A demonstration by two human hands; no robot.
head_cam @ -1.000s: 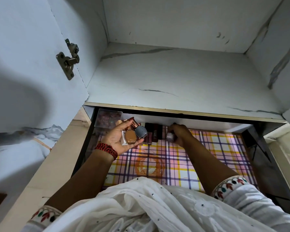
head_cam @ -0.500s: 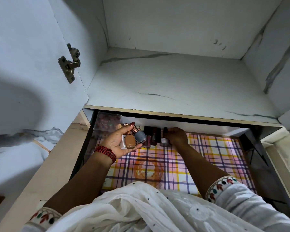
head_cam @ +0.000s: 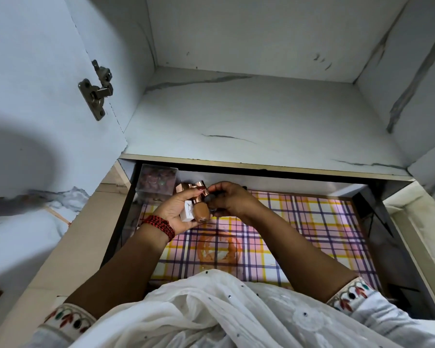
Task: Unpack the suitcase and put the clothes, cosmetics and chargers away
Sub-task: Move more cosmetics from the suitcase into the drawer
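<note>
Cosmetics (head_cam: 202,190) sit bunched in the left hand (head_cam: 176,209), fingers curled round them; the right hand (head_cam: 232,200) pinches a grey-capped item (head_cam: 211,199) among them, above the plaid-lined drawer (head_cam: 312,222).

Two bare hands are counted: one left hand (head_cam: 176,209) and one right hand (head_cam: 232,200). In the left, one tan round bottle (head_cam: 202,210), one small white carton (head_cam: 188,214) and two rose-gold metallic caps (head_cam: 203,190) are seen; any pieces behind them cannot be counted. One small grey-capped item (head_cam: 211,199) is pinched by the right fingers (head_cam: 221,189). One clear plastic box (head_cam: 157,180) is found at the far left corner of the one plaid-lined drawer (head_cam: 312,222). One metal hinge (head_cam: 96,90), one red thread wristband (head_cam: 161,226) and one white marbled shelf (head_cam: 261,116) are counted.
</note>
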